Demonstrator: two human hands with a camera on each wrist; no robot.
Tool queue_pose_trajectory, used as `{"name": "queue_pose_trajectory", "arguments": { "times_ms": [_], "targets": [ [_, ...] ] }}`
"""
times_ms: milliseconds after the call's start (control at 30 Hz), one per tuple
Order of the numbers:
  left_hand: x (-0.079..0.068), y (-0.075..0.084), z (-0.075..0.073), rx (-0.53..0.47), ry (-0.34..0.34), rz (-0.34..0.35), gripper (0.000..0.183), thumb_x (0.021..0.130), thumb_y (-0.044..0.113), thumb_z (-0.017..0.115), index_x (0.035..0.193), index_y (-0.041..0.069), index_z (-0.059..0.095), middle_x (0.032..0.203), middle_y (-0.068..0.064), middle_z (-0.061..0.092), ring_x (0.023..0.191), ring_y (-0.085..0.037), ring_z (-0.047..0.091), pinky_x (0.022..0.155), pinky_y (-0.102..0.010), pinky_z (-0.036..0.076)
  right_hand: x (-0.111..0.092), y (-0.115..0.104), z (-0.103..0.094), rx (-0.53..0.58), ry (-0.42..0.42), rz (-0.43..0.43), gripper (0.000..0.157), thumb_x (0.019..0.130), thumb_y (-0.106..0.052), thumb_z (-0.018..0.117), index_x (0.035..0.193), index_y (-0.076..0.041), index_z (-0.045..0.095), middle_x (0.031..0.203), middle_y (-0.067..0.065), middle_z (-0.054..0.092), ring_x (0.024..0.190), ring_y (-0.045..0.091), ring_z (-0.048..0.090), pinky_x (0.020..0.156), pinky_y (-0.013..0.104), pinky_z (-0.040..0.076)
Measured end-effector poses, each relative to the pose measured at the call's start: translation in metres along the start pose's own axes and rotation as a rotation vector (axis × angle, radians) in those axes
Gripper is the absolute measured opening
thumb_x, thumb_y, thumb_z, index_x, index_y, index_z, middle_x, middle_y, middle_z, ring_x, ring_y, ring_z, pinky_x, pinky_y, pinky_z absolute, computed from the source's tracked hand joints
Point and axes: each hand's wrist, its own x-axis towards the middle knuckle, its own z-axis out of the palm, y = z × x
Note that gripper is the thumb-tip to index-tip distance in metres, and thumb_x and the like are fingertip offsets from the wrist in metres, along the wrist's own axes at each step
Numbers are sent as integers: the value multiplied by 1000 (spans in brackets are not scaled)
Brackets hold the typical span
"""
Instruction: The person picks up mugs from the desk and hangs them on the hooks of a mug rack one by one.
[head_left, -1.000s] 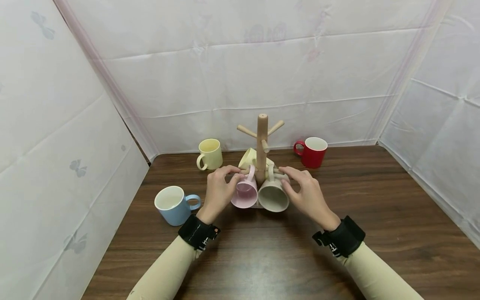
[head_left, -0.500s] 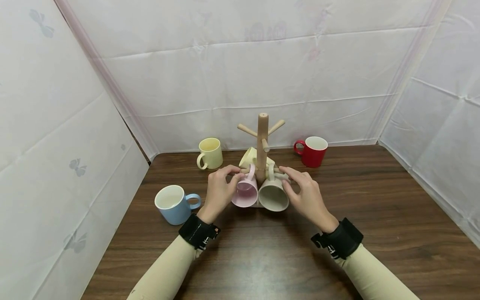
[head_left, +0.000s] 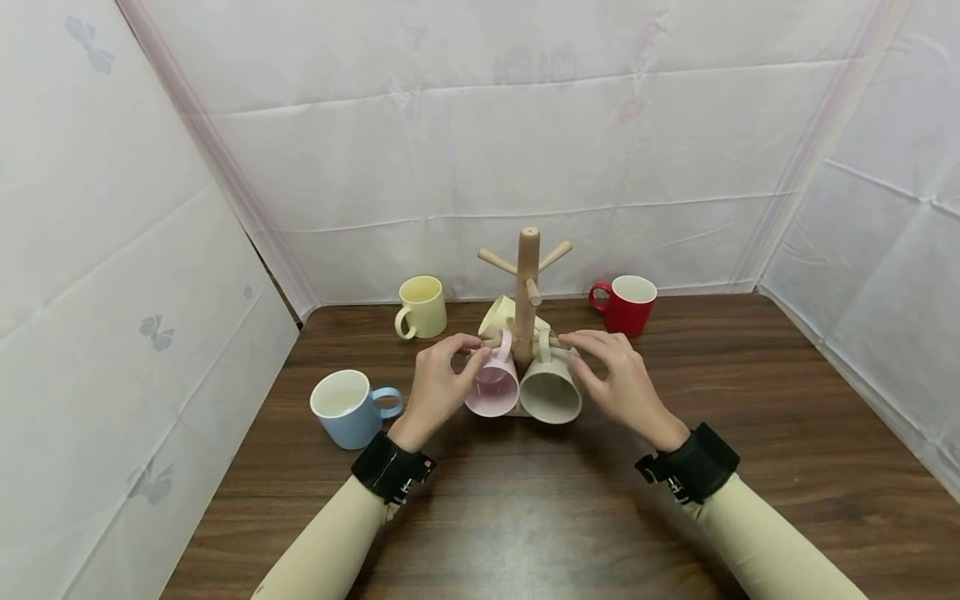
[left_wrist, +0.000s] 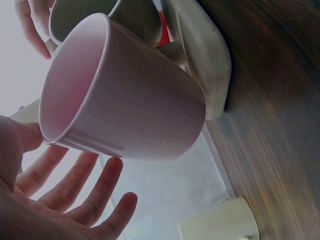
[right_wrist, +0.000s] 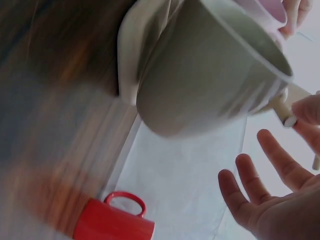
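Note:
A pink mug (head_left: pixel 492 393) and a grey-beige mug (head_left: pixel 551 398) hang side by side by their handles on the lower pegs of a wooden mug tree (head_left: pixel 527 308), mouths tilted toward me. My left hand (head_left: pixel 438 382) is at the pink mug, fingertips right at the peg end and handle. In the left wrist view its thumb is at the rim of the pink mug (left_wrist: pixel 140 95), with the other fingers spread loosely behind. Beside the grey-beige mug (right_wrist: pixel 205 75), my right hand (head_left: pixel 626 385) has thumb and index finger close to a peg tip (right_wrist: pixel 289 120), its other fingers spread and relaxed.
Behind the post a pale yellow mug (head_left: pixel 495 318) sits tilted on the tree. Upright on the wooden table (head_left: pixel 510 517) are a yellow mug (head_left: pixel 423 308) at the back left, a blue mug (head_left: pixel 351 421) nearer left and a red mug (head_left: pixel 628 310) at the back right. White sheeting surrounds the table.
My right hand has shifted slightly right, its thumb drawing away from the grey-beige mug. The left hand barely moves, and both mugs stay hanging in place.

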Motion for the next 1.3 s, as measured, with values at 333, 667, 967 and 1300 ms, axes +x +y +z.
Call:
{"name": "queue_pose_trajectory", "arguments": {
  "times_ms": [333, 667, 967, 1300],
  "targets": [
    [-11, -2, -6, 22, 20, 9, 28, 89, 29, 61, 109, 9, 64, 108, 0, 62, 100, -16, 55, 84, -38, 46, 23, 38, -14, -71, -27, -91, 37, 88, -21, 63, 124, -14, 59, 120, 5, 57, 109, 20, 47, 88, 44, 37],
    [-27, 1, -7, 111, 22, 31, 37, 89, 35, 59, 116, 10, 59, 127, -8, 52, 118, -23, 45, 94, -44, 41, 33, 94, -28, -289, -177, -36, 50, 83, -24, 69, 129, -10, 53, 129, 17, 52, 117, 32, 44, 94, 58, 31],
    [-40, 8, -5, 150, 0, 12, 39, 89, 37, 59, 119, 12, 57, 131, -10, 49, 121, -25, 41, 94, -45, 41, 38, 136, -41, -397, -303, 68, 60, 81, -26, 70, 134, -12, 47, 134, 23, 43, 119, 42, 39, 97, 65, 24],
    [-50, 14, 1, 178, -74, -41, 56, 88, 44, 58, 131, 10, 48, 134, -16, 43, 122, -30, 39, 97, -48, 38, 35, 167, -55, -442, -438, 235, 70, 82, -30, 69, 141, -13, 36, 140, 30, 29, 124, 50, 24, 93, 74, 20]
  ]
}}
